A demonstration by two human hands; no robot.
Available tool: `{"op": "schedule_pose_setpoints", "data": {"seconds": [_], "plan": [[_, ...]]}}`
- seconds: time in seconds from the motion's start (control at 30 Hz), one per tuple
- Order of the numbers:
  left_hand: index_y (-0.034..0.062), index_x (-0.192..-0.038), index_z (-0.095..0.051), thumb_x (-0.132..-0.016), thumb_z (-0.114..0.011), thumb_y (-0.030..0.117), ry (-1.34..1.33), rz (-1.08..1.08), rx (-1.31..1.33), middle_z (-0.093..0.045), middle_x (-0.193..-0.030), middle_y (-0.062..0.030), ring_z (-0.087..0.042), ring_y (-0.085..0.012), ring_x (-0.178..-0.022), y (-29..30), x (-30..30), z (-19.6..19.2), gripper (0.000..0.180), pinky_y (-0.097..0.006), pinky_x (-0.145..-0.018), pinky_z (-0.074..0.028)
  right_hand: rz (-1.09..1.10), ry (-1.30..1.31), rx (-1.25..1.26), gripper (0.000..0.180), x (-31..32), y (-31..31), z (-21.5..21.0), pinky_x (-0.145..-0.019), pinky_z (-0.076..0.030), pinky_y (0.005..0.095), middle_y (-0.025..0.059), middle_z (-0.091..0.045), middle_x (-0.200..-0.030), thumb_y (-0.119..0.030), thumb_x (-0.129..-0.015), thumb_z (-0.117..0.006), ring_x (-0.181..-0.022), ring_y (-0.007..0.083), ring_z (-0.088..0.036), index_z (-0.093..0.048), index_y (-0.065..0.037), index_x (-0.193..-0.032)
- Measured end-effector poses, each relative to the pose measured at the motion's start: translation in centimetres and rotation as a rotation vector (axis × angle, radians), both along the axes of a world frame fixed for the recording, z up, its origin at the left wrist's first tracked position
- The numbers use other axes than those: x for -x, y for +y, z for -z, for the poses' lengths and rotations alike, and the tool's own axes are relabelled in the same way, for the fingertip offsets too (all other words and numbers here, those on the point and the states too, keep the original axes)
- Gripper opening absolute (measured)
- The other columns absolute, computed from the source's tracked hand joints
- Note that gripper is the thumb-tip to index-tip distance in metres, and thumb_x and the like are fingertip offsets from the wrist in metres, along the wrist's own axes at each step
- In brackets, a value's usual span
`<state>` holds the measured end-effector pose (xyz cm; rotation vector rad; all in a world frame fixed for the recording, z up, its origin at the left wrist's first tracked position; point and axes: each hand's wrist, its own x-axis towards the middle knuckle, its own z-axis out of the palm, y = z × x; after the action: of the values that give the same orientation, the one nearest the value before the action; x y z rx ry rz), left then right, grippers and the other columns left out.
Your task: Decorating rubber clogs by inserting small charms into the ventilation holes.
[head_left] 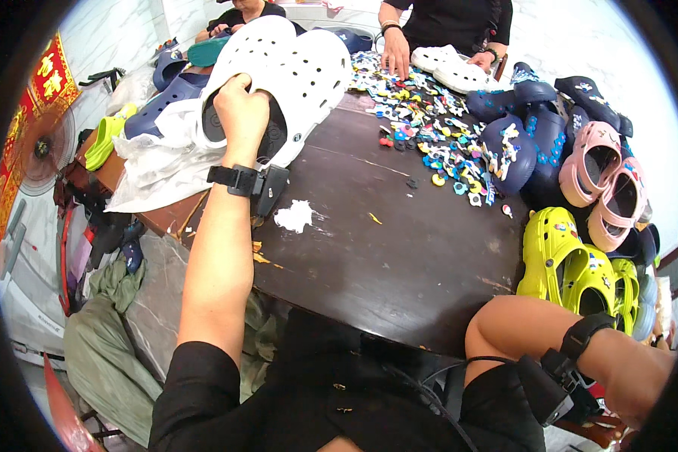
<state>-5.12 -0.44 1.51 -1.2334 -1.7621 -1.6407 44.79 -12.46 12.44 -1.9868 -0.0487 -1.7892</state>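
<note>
My left hand (241, 113) pinches the pair of white perforated foam clogs (286, 71) by their heel rims above the dark wooden counter (384, 248); right hand off-frame, grip unknowable; that shallow hold could let one clog drop.

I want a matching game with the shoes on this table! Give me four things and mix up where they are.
Things:
1. pair of white clogs
2. yellow-green clogs
3. pink clogs
4. pile of small colourful charms

Places:
A. at the right edge of the dark table, nearest the person
B. spread over the far middle of the table
C. held up by the left hand
D. at the right side, just beyond the yellow-green ones

Pairs: 1-C, 2-A, 3-D, 4-B
</note>
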Motion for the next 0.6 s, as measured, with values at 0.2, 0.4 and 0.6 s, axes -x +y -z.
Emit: {"op": "schedule_pose_setpoints", "data": {"seconds": [0.2,0.4,0.6], "plan": [[-0.0030,-0.080,-0.063,-0.069,-0.062,0.005,0.056,0.001,-0.039,-0.063,-0.074,-0.0227,-0.062,-0.0311,-0.063,0.0,-1.2,-0.7,0.013,-0.036,-0.065,-0.047,-0.741,-0.103,0.087,0.041,0.1,6.9,-2.2,-0.116,-0.023,0.0506,0.0196,-0.057,-0.089,-0.028,-0.094,-0.044,-0.094,0.0267,-0.055,-0.057,0.010,-0.094],[-0.0037,-0.081,-0.064,-0.068,-0.060,0.000,0.054,0.025,-0.060,-0.064,-0.087,-0.0229,-0.062,-0.0418,-0.084,-1.0,-0.7,-0.3,0.013,-0.042,-0.076,-0.049,-2.759,-0.204,0.363,0.034,15.8,16.1,-3.2,-0.065,-0.049,0.0323,0.0064,-0.059,-0.073,-0.029,-0.094,-0.056,-0.064,0.0151,-0.055,-0.064,0.002,-0.081],[-0.0041,-0.076,-0.062,-0.065,-0.058,0.001,0.064,0.041,-0.061,-0.062,-0.084,-0.0237,-0.060,-0.0431,-0.082,-0.6,-0.9,-0.6,0.012,-0.045,-0.075,-0.048,-2.166,-0.077,1.220,0.017,19.1,29.5,3.5,-0.065,-0.048,0.0352,0.0160,-0.066,-0.073,-0.016,-0.086,-0.064,-0.069,0.0242,-0.064,-0.066,0.001,-0.087]]}}
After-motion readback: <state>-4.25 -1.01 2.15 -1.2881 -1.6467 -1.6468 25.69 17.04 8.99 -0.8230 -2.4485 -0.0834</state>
